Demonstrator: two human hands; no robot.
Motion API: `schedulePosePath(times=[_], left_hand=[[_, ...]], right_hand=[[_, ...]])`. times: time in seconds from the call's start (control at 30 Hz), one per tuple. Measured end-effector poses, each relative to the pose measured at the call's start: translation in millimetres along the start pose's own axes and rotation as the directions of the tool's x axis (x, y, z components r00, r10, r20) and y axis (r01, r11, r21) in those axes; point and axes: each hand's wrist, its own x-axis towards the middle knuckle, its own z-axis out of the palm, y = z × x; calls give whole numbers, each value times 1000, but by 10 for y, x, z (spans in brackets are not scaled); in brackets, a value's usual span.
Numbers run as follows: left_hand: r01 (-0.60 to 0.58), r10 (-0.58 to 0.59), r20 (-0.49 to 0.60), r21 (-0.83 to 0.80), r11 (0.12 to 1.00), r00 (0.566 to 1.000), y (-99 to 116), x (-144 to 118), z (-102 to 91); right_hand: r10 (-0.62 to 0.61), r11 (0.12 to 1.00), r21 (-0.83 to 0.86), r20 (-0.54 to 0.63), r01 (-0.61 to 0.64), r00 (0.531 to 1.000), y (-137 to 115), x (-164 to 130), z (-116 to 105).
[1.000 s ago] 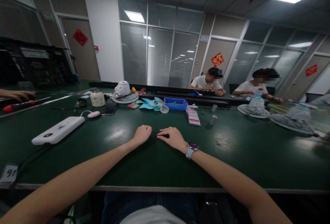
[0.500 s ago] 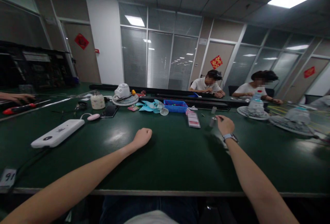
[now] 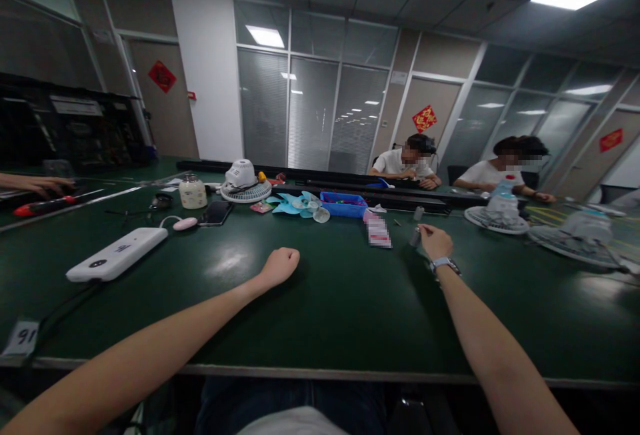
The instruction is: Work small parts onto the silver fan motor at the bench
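head cam | faces forward, slightly down | near green table (image 3: 325, 301) | far wall visible

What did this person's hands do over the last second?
The right hand left its spot beside the left hand and reached forward and right to the small grey cylinder, which its fingers now touch; a firm grip is unclear. The left hand stayed fisted on the green table.

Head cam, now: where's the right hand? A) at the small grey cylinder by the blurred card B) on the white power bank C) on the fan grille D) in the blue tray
A: the right hand has its fingertips at the small grey cylinder, right of the blurred card.
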Motion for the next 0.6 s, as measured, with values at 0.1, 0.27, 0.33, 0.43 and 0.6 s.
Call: schedulePosePath(times=[0.1, 0.27, 0.33, 0.43, 0.6], left_hand=[[-10, 10, 8, 3, 1000, 1000, -18, 0, 4], [-22, 22, 20, 16, 1000, 1000, -18, 2, 3], [-22, 21, 21, 24, 999, 1000, -3, 6, -1], [-5, 4, 10, 38, 999, 1000, 19, 15, -10], [15, -15, -14, 16, 1000, 1000, 3, 22, -14]], right_hand=[[1, 1000, -17, 13, -1, 1000, -19, -21, 10], [-17, 1000, -3, 36, 17, 999, 18, -46, 73], [-17, 998, 53, 49, 14, 999, 68, -44, 115], [15, 988, 151, 76, -27, 997, 146, -30, 168], [39, 977, 208, 61, -50, 997, 95, -45, 124]])
